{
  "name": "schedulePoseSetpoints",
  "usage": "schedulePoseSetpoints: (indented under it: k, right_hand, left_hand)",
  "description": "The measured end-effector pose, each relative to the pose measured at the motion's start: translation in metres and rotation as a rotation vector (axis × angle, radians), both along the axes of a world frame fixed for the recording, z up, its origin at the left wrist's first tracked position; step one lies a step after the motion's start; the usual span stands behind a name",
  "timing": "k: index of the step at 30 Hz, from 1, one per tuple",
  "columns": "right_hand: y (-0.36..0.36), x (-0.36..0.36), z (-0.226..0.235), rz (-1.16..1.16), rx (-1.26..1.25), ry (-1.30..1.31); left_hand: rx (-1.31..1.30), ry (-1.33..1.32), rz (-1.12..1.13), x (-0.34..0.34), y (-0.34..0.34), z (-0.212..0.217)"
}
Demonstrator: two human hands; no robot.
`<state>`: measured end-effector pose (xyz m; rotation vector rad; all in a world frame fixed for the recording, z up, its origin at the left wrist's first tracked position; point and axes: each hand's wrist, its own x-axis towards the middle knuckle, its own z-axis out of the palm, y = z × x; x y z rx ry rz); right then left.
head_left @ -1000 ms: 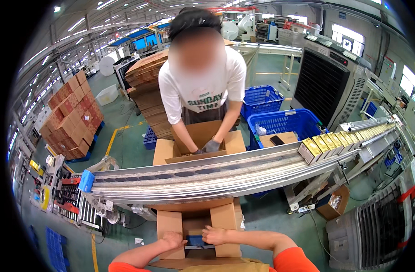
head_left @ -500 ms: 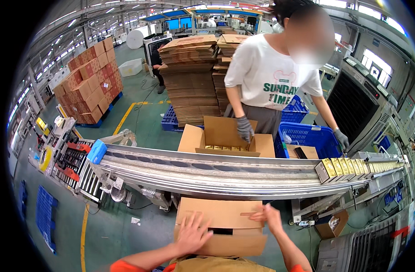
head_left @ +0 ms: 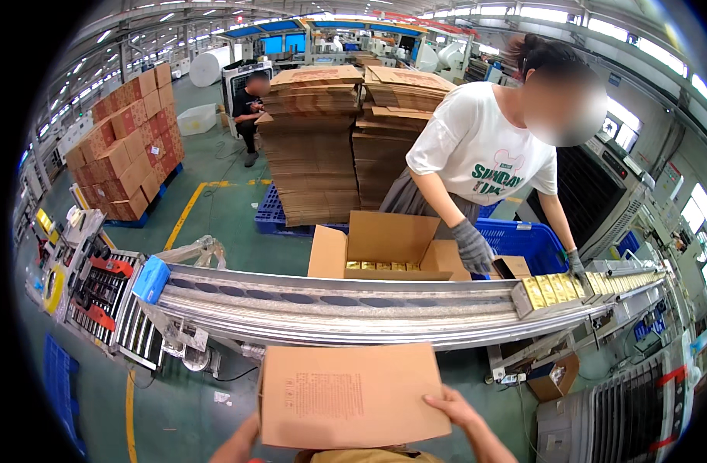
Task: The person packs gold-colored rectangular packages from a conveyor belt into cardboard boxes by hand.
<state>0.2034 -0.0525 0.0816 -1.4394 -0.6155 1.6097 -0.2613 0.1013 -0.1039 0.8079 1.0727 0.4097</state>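
Cardboard box [head_left: 352,397] (matte, oblong): right fingers [head_left: 438,402] pinch its edge, left fingers hidden, cannot tell

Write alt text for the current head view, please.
The right hand grips a printed cardboard box, the left hand partly hidden at its opposite side. Across the conveyor, a grey-gloved co-worker has one hand at small gold cartons.

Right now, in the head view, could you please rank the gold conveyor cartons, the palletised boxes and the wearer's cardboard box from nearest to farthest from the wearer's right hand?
1. Cardboard box: touching the right hand.
2. Gold cartons: ahead, on the conveyor's right part.
3. Palletised boxes: farthest, off to the left.
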Motion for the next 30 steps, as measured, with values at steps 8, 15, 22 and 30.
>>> schedulePoseSetpoints:
  k: [8, 15, 22, 30]
  right_hand:
    - [0.048, -0.131, 0.012, 0.569, 0.074, -0.756]
    - [0.034, -0.046, 0.028, 0.182, 0.494, -1.616]
    - [-0.039, 0.169, -0.091, -0.23, -0.145, -0.384]
    - [-0.046, 0.142, -0.341, -0.154, -0.202, -0.53]
  left_hand:
    - [-0.112, -0.199, -0.207, 0.132, -0.001, 0.091]
    - [0.428, 0.324, 0.067, 0.164, -0.013, 0.079]
    - [-0.162, 0.011, 0.095, 0.085, 0.013, 0.073]
    - [0.038, 0.83, 0.104, 0.191, -0.004, -0.071]
